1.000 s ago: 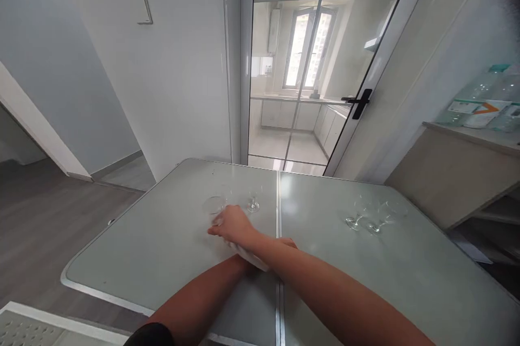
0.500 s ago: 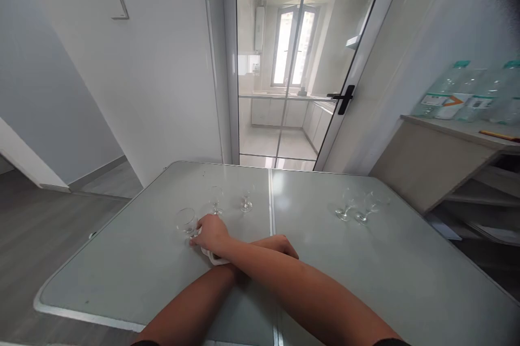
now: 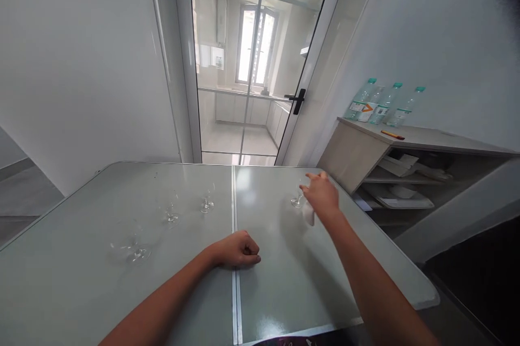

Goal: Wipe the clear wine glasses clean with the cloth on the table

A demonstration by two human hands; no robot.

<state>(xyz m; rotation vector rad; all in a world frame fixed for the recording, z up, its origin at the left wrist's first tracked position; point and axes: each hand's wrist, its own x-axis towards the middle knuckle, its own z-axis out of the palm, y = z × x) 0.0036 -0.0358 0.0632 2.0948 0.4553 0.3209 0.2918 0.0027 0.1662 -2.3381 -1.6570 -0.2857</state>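
Observation:
My right hand (image 3: 322,195) reaches over the right half of the grey table (image 3: 276,259), fingers curled round a white cloth (image 3: 309,214), right beside a stemmed glass (image 3: 298,201) near the far right edge. My left hand (image 3: 236,250) rests as a loose fist on the table's middle seam, with nothing in it. Three clear stemmed glasses stand on the left half: one (image 3: 137,248) nearest me, one (image 3: 171,215) further back, one (image 3: 207,202) close to the seam.
A glass sliding door (image 3: 244,64) with a black handle stands behind the table. A low wooden shelf unit (image 3: 406,156) at the right carries three water bottles (image 3: 382,103) and papers. White walls lie left and right.
My right arm uncrossed, swinging with the cloth from the glasses on the left half over to the glass on the right. The left hand stayed on the seam. The view turned right.

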